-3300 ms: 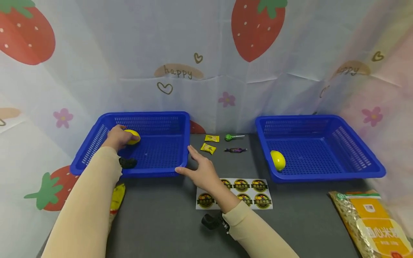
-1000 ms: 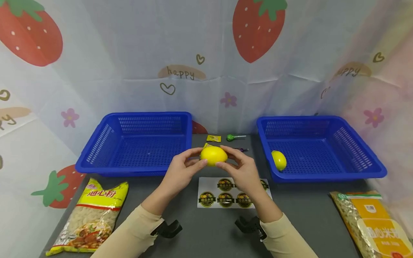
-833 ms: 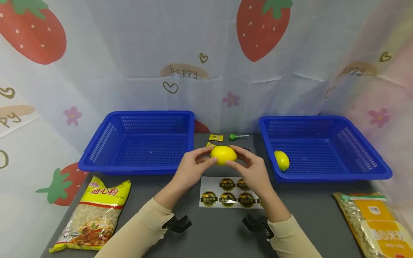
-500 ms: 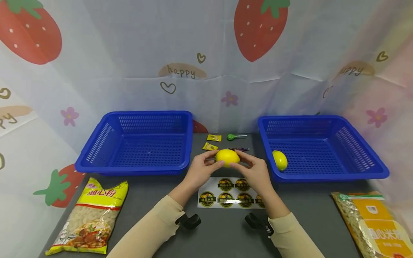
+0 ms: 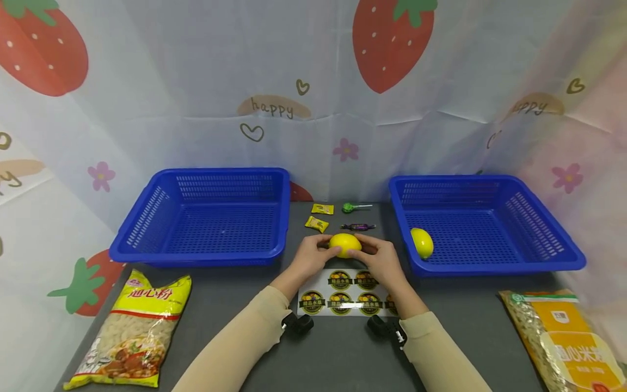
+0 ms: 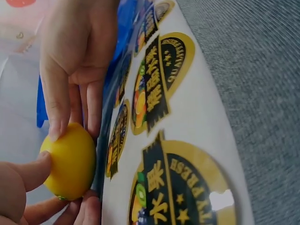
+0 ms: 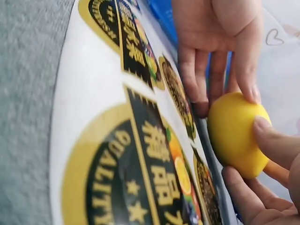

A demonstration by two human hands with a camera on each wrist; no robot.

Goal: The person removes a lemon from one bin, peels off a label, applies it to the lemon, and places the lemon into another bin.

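A yellow lemon (image 5: 345,245) lies between my two hands, low over the table just behind a white sheet of round fruit stickers (image 5: 339,301). My left hand (image 5: 308,257) grips its left end, the thumb on the near side and the fingers curled behind. From the other end my right hand (image 5: 383,262) holds it the same way. Up close in the left wrist view, the lemon (image 6: 72,164) shows both thumbs pressing on it. In the right wrist view the fingers of both hands reach under the lemon (image 7: 236,136), close beside the sheet.
At the back left stands a blue basket (image 5: 196,258); another blue basket (image 5: 495,268) at the right holds a second lemon (image 5: 422,243). Between them lie yellow-wrapped candies (image 5: 317,224), a green lollipop (image 5: 348,207) and a purple-wrapped candy (image 5: 358,227). Food bags (image 5: 137,332) flank the table.
My left hand has taken the lemon out of the left basket to the middle, where my right hand, earlier on that basket's rim, grips it too. Both hands have since lowered it behind the sheet.
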